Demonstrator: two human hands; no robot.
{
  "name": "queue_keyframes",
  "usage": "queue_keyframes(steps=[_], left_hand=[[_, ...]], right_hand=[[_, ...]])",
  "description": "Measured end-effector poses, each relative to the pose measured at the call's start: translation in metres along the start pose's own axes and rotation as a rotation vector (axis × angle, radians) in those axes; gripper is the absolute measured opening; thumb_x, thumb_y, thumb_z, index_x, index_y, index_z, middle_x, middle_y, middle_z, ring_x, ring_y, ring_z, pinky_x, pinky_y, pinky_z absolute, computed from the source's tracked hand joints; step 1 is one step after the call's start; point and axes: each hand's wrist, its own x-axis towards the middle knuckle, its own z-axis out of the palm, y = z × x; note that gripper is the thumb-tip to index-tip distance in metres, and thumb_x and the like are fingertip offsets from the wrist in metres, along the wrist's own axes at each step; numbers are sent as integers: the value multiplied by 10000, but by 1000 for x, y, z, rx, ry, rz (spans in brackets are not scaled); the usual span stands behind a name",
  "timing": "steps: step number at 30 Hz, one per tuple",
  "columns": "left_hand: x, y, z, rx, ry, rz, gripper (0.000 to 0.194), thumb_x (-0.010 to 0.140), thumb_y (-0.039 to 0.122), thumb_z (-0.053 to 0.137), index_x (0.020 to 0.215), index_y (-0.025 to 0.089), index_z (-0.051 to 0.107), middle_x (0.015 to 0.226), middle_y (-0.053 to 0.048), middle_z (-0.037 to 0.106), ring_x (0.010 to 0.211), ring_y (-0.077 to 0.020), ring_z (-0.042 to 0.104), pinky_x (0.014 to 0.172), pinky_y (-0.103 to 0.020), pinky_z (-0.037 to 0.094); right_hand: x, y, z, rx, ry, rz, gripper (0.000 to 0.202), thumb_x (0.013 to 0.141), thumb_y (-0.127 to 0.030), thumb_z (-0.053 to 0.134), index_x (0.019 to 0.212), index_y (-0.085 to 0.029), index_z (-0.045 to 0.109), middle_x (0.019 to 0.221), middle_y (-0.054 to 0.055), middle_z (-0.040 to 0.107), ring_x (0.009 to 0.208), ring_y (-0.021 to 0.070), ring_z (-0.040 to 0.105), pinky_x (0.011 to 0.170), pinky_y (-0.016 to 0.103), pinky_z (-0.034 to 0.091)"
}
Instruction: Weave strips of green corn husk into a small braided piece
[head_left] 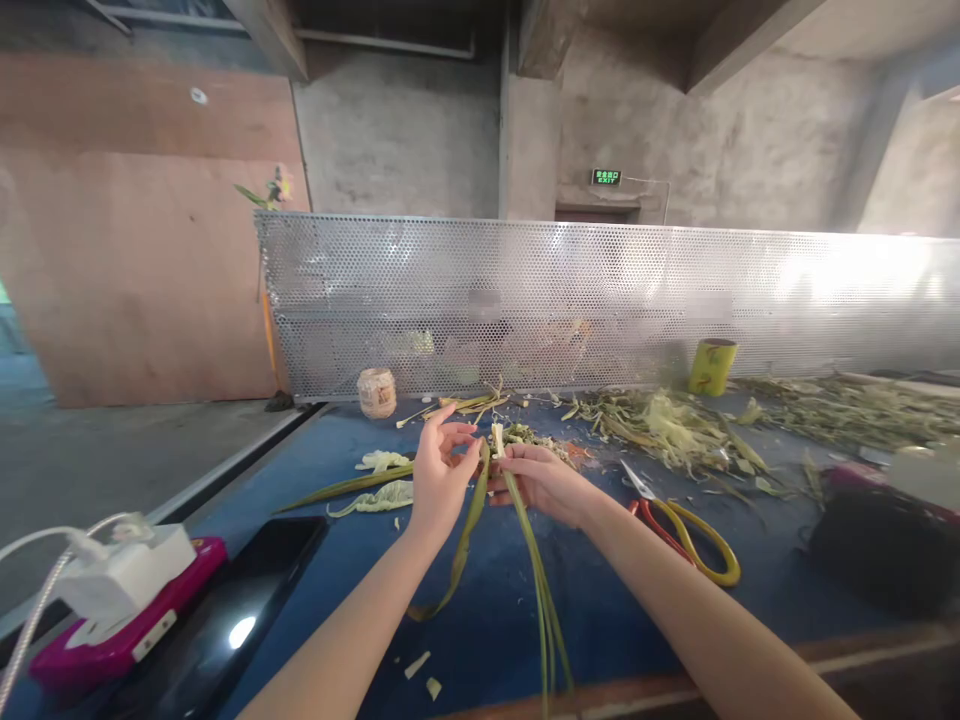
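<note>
My left hand (440, 470) has its index finger raised, while the thumb and other fingers close at the top of a long green-brown leaf strip (466, 545). That strip hangs down and curls toward the blue table. In my right hand (546, 484) is a thin bundle of green stems (534, 560), pinched just below its pale, whitish upper end (497, 440). The stems trail down to the table's front edge. Behind the hands lies a small heap of dried plant bits (525, 435), partly hidden. Scissors (686, 530) with yellow and red handles lie to the right, blades open.
A roll of twine (376, 393) stands at the back left and a yellow-green tape roll (712, 367) at the back right. Dried leaves (660, 425) spread across the right. A black phone (232, 600) and magenta power strip (127, 625) lie left. A perforated metal screen (450, 300) borders the table.
</note>
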Motion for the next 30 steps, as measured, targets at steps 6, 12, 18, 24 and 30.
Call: queue_keyframes(steps=[6, 12, 18, 24, 30], left_hand=[[2, 4, -1, 9, 19, 7, 477, 683, 230, 582, 1121, 184, 399, 898, -59, 548, 757, -141, 569, 627, -262, 491], [6, 1, -3, -156, 13, -112, 719, 652, 249, 628, 1273, 194, 271, 1077, -110, 536, 823, -160, 601, 725, -301, 498], [12, -2, -8, -153, 39, -131, 783, 605, 248, 677, 1283, 182, 291, 978, -95, 613, 724, -152, 614, 599, -257, 498], [29, -9, -36, 111, 300, -21, 715, 631, 255, 649, 1259, 148, 323, 895, -94, 632, 682, -152, 607, 605, -284, 498], [35, -4, -48, 291, 97, -139, 650, 599, 239, 669, 1187, 131, 415, 858, -97, 646, 693, -183, 628, 615, -314, 502]], right_hand=[[-2, -5, -1, 50, -5, 36, 275, 595, -288, 686, 650, -160, 448, 640, 5, 620, 519, 88, 564, 516, 206, 436], [-1, -7, -2, 44, 29, 14, 267, 573, -269, 699, 629, -156, 464, 576, -5, 604, 536, 90, 564, 501, 182, 401], [-1, -5, -2, -6, 17, 30, 286, 569, -281, 699, 604, -154, 446, 570, 6, 611, 546, 96, 570, 496, 180, 370], [-1, -8, -7, -40, 44, 20, 271, 572, -273, 697, 605, -151, 458, 568, -5, 586, 592, 106, 580, 518, 191, 391], [1, -12, -14, -75, 121, -26, 275, 566, -290, 690, 599, -160, 450, 569, -14, 573, 552, 99, 557, 470, 188, 360]])
